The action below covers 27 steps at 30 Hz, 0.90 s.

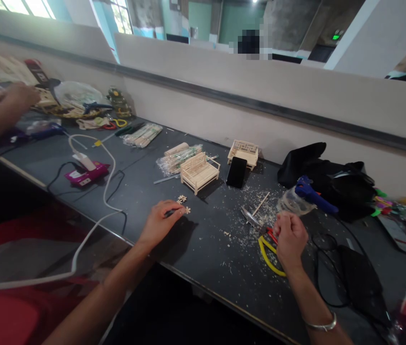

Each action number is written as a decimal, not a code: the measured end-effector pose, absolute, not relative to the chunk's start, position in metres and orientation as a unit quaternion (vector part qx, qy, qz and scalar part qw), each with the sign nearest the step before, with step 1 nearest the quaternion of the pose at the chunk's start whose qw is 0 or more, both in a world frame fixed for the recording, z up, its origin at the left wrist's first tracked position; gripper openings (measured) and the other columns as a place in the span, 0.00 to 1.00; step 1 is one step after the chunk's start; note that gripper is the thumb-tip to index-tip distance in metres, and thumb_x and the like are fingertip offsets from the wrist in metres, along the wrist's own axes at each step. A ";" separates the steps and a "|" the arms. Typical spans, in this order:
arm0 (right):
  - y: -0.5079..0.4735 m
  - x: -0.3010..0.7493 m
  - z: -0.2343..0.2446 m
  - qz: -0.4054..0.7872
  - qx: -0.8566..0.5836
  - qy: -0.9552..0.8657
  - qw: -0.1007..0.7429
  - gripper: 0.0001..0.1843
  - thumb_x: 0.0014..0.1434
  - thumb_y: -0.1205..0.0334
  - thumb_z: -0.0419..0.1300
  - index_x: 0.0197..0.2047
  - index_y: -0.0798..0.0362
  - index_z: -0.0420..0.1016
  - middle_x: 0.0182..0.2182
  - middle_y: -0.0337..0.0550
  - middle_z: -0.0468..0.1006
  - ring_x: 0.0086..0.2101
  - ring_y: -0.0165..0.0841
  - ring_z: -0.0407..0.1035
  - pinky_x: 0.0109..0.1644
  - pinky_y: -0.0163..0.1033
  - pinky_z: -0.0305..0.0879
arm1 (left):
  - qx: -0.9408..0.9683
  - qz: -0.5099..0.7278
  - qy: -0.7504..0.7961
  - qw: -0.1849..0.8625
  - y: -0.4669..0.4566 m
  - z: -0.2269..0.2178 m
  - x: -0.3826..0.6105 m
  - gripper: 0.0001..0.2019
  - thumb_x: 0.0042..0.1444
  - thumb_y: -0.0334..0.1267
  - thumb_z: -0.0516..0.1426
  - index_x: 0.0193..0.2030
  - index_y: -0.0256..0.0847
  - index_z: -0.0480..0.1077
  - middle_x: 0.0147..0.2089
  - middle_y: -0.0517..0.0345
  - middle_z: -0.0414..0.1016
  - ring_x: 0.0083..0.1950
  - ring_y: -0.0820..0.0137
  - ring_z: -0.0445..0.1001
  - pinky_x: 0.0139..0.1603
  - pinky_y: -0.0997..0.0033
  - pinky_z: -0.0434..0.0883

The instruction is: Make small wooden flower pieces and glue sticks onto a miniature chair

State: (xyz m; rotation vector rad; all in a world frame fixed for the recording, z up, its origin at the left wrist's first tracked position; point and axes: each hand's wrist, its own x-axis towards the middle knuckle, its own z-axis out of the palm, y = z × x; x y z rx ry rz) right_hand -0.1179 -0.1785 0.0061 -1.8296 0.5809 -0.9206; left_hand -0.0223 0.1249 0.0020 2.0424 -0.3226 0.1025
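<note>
My left hand [163, 221] is low over the dark tabletop, its fingers pinched at a small wooden flower piece [187, 210]. A dark thing shows between those fingers; its kind is unclear. More flower pieces [182, 199] lie just beyond the fingertips. My right hand [291, 239] is closed beside the pliers [251, 218], which have red and yellow handles. Whatever its curled fingers hold, if anything, is hidden. Farther back stands a small bench of wooden sticks [200, 173], with a second miniature wooden seat [244, 152] behind a black phone [236, 172].
Wood crumbs and a thin stick [261, 203] lie around the pliers. A blue glue gun [314, 194] and black bag [328, 167] are at right. Left are a pink power strip [87, 175], a white cable [107, 184] and another person's hands [19, 98]. Bagged sticks [176, 160] lie behind.
</note>
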 end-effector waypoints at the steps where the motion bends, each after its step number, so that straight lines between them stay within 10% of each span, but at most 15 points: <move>1: -0.179 -0.118 0.005 -0.377 -0.758 0.242 0.474 0.22 0.58 0.40 0.55 0.29 0.51 0.69 0.14 0.29 0.62 0.16 0.27 0.57 0.22 0.34 0.56 | 0.856 0.052 -0.131 0.497 0.129 0.001 -0.020 0.10 0.50 0.47 0.59 0.29 0.47 0.78 0.34 0.57 0.81 0.40 0.62 0.77 0.48 0.62 0.71; 27: -0.178 -0.116 0.002 -0.311 -0.785 0.239 0.479 0.24 0.50 0.37 0.61 0.28 0.52 0.74 0.14 0.30 0.64 0.17 0.28 0.57 0.24 0.36 0.55 | 0.913 0.059 -0.114 0.387 0.143 -0.015 -0.001 0.07 0.51 0.44 0.59 0.29 0.47 0.78 0.36 0.55 0.81 0.42 0.59 0.75 0.46 0.61 0.67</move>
